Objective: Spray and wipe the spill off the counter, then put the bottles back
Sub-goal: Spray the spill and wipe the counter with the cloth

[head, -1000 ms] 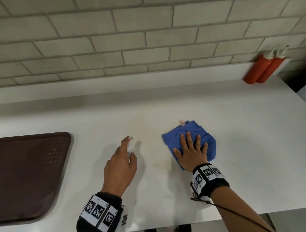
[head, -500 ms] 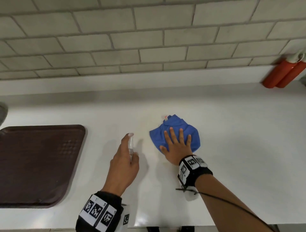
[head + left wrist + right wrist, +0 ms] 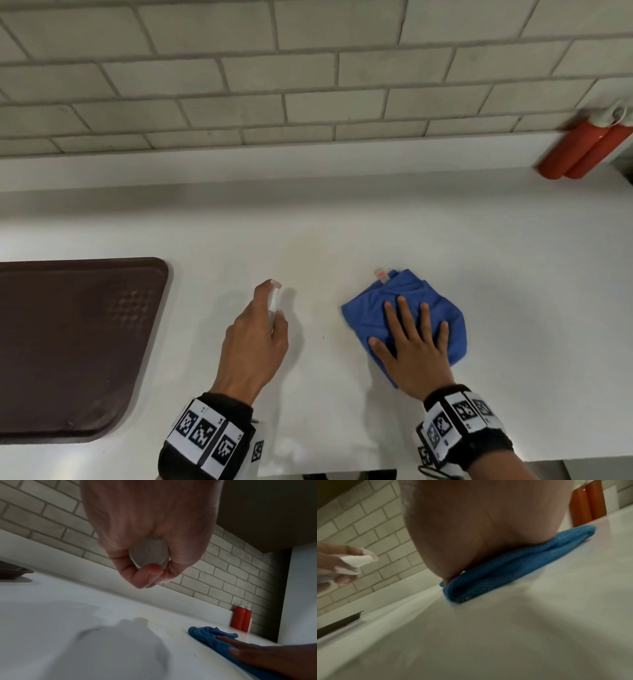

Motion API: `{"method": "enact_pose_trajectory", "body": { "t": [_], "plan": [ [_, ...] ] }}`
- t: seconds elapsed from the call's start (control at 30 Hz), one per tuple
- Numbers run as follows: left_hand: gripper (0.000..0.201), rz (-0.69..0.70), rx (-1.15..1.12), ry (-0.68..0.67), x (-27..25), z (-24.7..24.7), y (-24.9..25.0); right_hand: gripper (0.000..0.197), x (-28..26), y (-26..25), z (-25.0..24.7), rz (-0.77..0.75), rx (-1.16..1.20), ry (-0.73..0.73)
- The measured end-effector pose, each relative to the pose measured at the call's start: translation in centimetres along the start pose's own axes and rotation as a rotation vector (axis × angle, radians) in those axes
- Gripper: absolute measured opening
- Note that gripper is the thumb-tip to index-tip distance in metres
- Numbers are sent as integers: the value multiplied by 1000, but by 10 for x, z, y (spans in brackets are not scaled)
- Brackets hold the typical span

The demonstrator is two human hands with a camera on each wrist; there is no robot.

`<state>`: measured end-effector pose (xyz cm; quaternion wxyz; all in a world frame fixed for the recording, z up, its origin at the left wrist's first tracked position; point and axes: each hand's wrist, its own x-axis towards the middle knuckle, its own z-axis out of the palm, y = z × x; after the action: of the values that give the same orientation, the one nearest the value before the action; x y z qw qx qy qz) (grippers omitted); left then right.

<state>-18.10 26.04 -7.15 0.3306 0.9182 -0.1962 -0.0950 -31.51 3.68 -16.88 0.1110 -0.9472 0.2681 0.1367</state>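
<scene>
A folded blue cloth (image 3: pixel 411 308) lies on the white counter (image 3: pixel 513 274), and my right hand (image 3: pixel 411 342) presses flat on it with straight, spread fingers. The cloth (image 3: pixel 513 566) bulges out from under my palm in the right wrist view. To its left my left hand (image 3: pixel 253 339) grips a small clear spray bottle (image 3: pixel 274 301) held above the counter, index finger on its top. The bottle's round base (image 3: pixel 149 554) shows between my curled fingers. A faint yellowish smear (image 3: pixel 308 253) marks the counter behind the bottle. Two red squeeze bottles (image 3: pixel 582 150) stand at the back right against the wall.
A dark brown tray (image 3: pixel 68 342) lies on the counter at the left. A tiled wall (image 3: pixel 308 68) rises behind a low white ledge. The counter's front edge runs just below my wrists. A white side panel (image 3: pixel 300 588) closes the counter's right end.
My right hand has slid the blue cloth to the right and slightly nearer me, away from the spray bottle. The left hand keeps the bottle in much the same place.
</scene>
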Motion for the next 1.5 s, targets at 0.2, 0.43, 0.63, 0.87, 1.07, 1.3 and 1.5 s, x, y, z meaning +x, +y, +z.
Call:
{"method": "enact_pose_trajectory", "body": {
  "t": [0.2,0.43,0.63,0.87,1.07,1.3,1.5],
  "plan": [
    [53,18,-3,23,6,-12,-11,76,74,-31,-33,46,73,-49],
    [54,-21,13,7,5,-29,-30,72,163,-78,-62,24,25,-136],
    [56,-49,6,7,10,-34,-33,68,145,-134,-50,-113,-16,-147],
    [59,-43,12,14,18,-32,-31,75,59,-146,-11,-298,-80,-83],
    [58,-22,-3,-22,17,-19,-20,62,-3,-67,13,-231,-91,-17],
    [59,-10,4,-40,8,-9,-7,73,19,-12,-20,-78,-51,-82],
    [64,-43,-73,-32,-6,-9,-11,65,87,-56,-32,0,12,-58]
  ]
}}
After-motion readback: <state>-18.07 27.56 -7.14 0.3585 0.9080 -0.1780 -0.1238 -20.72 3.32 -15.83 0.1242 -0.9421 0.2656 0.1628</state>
